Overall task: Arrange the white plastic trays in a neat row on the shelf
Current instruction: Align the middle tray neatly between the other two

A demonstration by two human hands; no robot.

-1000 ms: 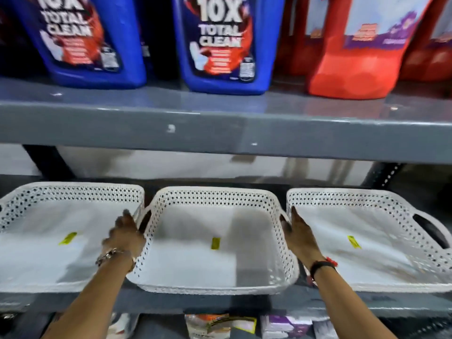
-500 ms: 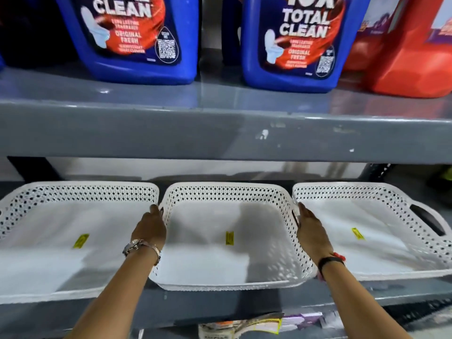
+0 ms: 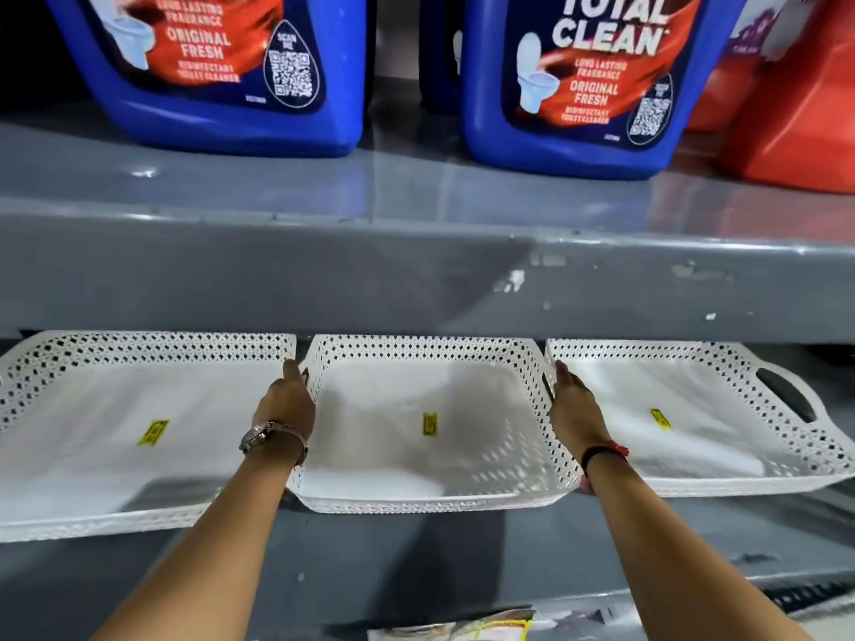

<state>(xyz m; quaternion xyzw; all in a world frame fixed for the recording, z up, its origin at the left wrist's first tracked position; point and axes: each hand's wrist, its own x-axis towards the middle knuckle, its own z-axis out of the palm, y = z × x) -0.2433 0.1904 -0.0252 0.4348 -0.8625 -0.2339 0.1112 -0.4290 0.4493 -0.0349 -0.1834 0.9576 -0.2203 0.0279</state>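
Three white perforated plastic trays stand side by side on the grey lower shelf (image 3: 416,548), each with a small yellow sticker inside. My left hand (image 3: 284,402) grips the left handle of the middle tray (image 3: 370,437); my right hand (image 3: 573,404) grips its right handle. The left tray (image 3: 92,432) sits just left of my left hand and reaches nearer the shelf's front edge. The right tray (image 3: 721,437) lies beside my right hand, its dark handle slot facing right. The trays' back rims tuck under the upper shelf.
The grey upper shelf (image 3: 416,279) overhangs the trays closely. On it stand two blue cleaner jugs (image 3: 222,85) and a red jug (image 3: 786,131). Packets (image 3: 462,629) show below the lower shelf's front edge.
The middle tray has slid further back on the shelf with both hands on its handles. The view has moved closer and tilted down.
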